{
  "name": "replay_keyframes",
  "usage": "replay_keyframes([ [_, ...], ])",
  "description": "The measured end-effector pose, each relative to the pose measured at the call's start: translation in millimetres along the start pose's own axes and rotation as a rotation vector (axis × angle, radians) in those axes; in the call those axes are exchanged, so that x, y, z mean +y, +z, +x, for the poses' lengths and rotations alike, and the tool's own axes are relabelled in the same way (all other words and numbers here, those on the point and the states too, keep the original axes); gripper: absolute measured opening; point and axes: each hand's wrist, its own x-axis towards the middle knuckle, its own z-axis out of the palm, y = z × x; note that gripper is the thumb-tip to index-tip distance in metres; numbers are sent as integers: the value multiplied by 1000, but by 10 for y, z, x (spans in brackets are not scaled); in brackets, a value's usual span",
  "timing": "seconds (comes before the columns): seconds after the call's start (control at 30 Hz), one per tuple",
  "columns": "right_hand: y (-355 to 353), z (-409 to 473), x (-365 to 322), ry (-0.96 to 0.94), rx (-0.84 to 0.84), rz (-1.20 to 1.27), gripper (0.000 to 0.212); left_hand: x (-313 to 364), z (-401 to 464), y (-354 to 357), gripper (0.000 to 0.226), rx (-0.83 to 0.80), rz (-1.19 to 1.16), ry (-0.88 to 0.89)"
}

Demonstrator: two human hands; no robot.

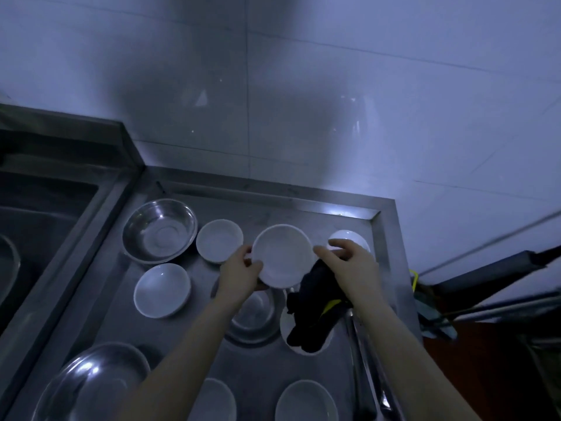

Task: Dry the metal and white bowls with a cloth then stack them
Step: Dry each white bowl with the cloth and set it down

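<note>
- Landmark: white bowl in hand (282, 256), held tilted above the steel counter (170, 329), opening facing the camera.
- Left hand (243, 273) grips this bowl at its left rim, thumb curled over the edge, fingers behind it.
- Right hand (349, 268) sits at the bowl's right rim with a dark cloth (315, 311) hanging below it; the cloth seems clamped under the palm and lower fingers, while index and thumb are spread apart. Whether they touch the rim I cannot tell.
- Left of the held bowl: a small white bowl (219, 240), then a metal bowl (159, 230). Below-left: another white bowl (162, 290). Directly beneath: a second metal bowl (253, 317), partly hidden by the forearm. Behind the right hand: one more white bowl (349, 238).
- No stack visible; judged early in the task.
- Risk 1: a one-sided rim grip on a wet glazed bowl. A slip would drop it onto the metal bowl beneath, and it could chip.
- Risk 2: the cloth's loose tail hangs over a white dish (303, 335) below; wiping motions could drag or snag it.
- Risk 3: dim light, so missed damp patches are likely.
</note>
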Motion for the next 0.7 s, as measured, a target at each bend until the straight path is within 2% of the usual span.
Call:
replay_keyframes([
  [0.13,-291,103,87,45,122,117,39,-261,328,177,24,48,-160,-230],
  [0.23,-456,129,156,114,-28,215,55,-461,545,304,26,115,-238,-343],
  [0.3,-518,154,200,115,-63,129,63,-577,655,372,29,153,-309,-388],
  [0.4,-538,199,277,0,51,-138,51,-676,760,432,30,208,-418,-423],
  [0.53,-567,217,373,-170,147,-344,30,-716,847,454,28,221,-554,-442],
  [0.7,-643,227,485,-183,279,-317,17,-659,832,422,23,124,-650,-480],
])
